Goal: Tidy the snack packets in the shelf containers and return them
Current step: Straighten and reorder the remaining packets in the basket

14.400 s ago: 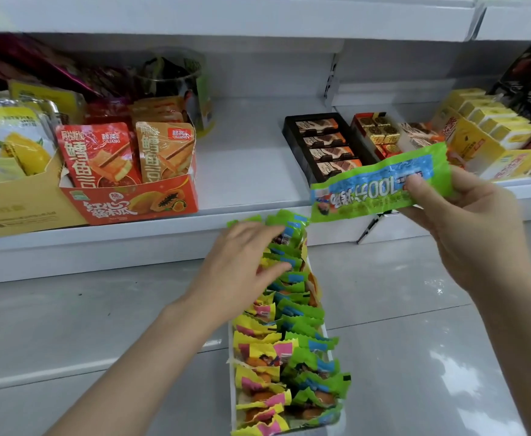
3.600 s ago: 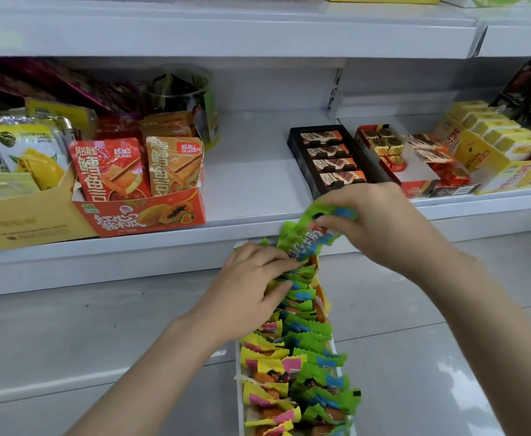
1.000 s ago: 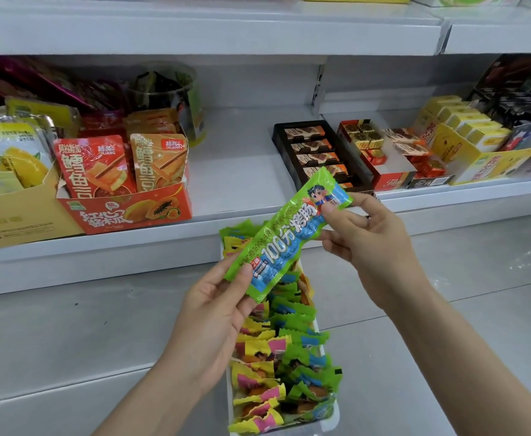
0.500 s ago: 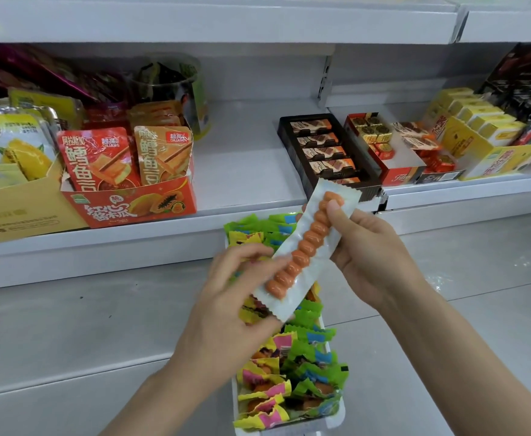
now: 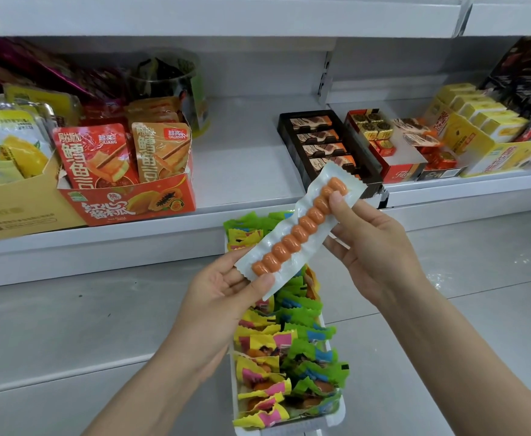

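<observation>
Orange snack pouches (image 5: 160,152) in the red display box (image 5: 128,204) on the shelf: "QILIANG" logo at top, w/ big Chinese chars below. Box front also has large Chinese lettering. Red chocolate box (image 5: 399,175) further right: script starting "Fle…", rest cut off. Other labels too small/blurred to read.

On the white shelf (image 5: 245,158), at the left, an orange carton (image 5: 132,206) holds upright red and orange pouches (image 5: 122,152), and beside it a plain yellow carton (image 5: 15,206) holds packs with a mango picture (image 5: 12,140). Behind them stands a clear round tub (image 5: 166,86). To the right lie a black tray of chocolate bars (image 5: 324,146), a red box of gold-wrapped sweets (image 5: 383,143) and a yellow display box with small yellow cartons (image 5: 478,127); below is a grey tiled floor (image 5: 69,325).
</observation>
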